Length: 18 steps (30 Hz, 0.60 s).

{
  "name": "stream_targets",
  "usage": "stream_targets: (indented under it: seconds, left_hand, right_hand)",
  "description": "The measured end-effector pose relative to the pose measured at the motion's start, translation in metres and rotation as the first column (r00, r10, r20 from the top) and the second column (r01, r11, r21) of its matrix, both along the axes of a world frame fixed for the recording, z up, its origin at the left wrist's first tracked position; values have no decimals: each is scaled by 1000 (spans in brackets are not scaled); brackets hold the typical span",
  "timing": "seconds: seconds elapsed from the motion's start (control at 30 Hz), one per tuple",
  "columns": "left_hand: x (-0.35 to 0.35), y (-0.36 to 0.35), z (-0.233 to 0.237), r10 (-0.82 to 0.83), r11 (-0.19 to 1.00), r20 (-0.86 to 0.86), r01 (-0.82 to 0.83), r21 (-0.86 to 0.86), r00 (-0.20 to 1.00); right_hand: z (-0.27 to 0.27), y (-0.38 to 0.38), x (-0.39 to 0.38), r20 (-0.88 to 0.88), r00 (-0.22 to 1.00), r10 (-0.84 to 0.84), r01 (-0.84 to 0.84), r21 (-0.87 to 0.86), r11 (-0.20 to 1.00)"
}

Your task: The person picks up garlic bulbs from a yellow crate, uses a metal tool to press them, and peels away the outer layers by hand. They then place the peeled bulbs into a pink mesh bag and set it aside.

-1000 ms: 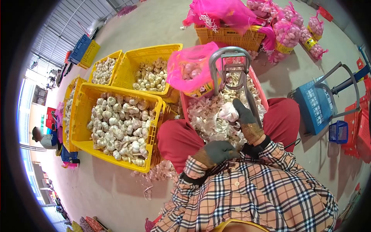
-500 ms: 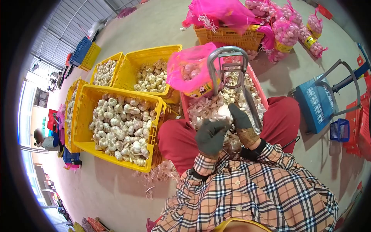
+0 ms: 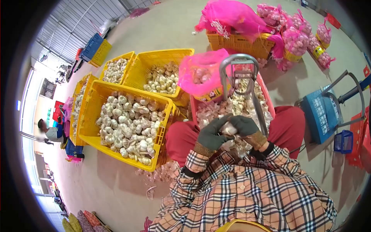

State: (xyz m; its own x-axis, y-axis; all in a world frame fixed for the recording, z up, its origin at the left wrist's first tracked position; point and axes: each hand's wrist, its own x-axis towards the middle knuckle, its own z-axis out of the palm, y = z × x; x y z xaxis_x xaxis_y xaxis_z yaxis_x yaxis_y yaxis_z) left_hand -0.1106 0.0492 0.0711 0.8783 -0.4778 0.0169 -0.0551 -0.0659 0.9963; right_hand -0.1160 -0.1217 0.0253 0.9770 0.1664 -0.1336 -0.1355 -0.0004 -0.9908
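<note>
A white garlic bulb [image 3: 228,129] sits between my two dark-gloved hands, low over the front of the pink crate [image 3: 271,101]. My left hand [image 3: 210,134] closes on the bulb from its left, fingers bent over the top. From the other side my right hand [image 3: 248,130] curls its fingers around it. Loose garlic skins [image 3: 236,147] lie just below the hands. A curved grey metal frame [image 3: 256,104] rises over the crate beside my right hand. Behind the hands, a pink net bag [image 3: 204,77] with garlic bulbs inside stands in the crate.
A large yellow crate [image 3: 85,133] of garlic bulbs stands at my left, with more yellow crates behind it. Filled net bags [image 3: 295,40] sit at the back right beside an orange crate [image 3: 235,43]. A blue box-shaped device [image 3: 317,114] stands right. Another person [image 3: 52,133] is far left.
My hands have come lower and closer around the garlic bulb, with the left fingers now over it. The whole view has shifted slightly, so the surroundings sit further right and lower.
</note>
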Motion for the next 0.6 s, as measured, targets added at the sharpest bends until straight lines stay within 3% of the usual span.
stream_targets:
  seconds: [0.03,0.07,0.13,0.17,0.2,0.23,0.3,0.33,0.43,0.47,0.5,0.57,0.6]
  left_hand:
    - [1,-3,1,-28,990,-71,18,-142,997]
    - [2,-6,3,36,983,-333,-93,-157,942]
    - [11,-6,9,44,976,-321,-109,-186,946]
    - [18,-6,13,48,970,-316,-120,-212,947]
    - [27,-6,12,146,929,-365,-255,-270,920]
    - [43,-4,12,198,916,-196,-252,-312,961]
    - [59,3,15,245,837,-143,-284,-468,959]
    - [64,6,13,230,822,-27,-209,-530,973]
    - [64,12,19,82,908,-40,-91,-409,996]
    - [61,10,17,76,909,-47,-89,-408,996]
    - [56,7,14,50,945,-17,-52,-324,999]
    - [42,-1,7,-19,987,33,24,-160,999]
    - [39,-2,5,-17,986,23,21,-163,1000]
  right_hand:
    - [-4,-7,4,510,852,116,70,-332,941]
    - [2,-7,2,466,882,65,96,-314,945]
    - [13,-6,-2,421,907,21,118,-302,946]
    - [26,-2,-3,278,959,-60,135,-260,956]
    - [37,3,-4,123,983,-134,159,-220,962]
    - [49,7,-4,124,984,-129,154,-221,963]
    - [67,11,-3,-296,912,-283,266,-96,959]
    - [66,10,-2,-263,924,-277,273,-51,961]
    - [54,-2,3,-230,905,-359,374,23,927]
    - [17,-19,7,392,919,-35,169,-312,935]
    - [15,-19,9,381,924,-40,169,-313,935]
    - [16,-18,32,133,988,76,-35,-287,957]
    - [15,-19,28,122,989,78,-39,-289,956]
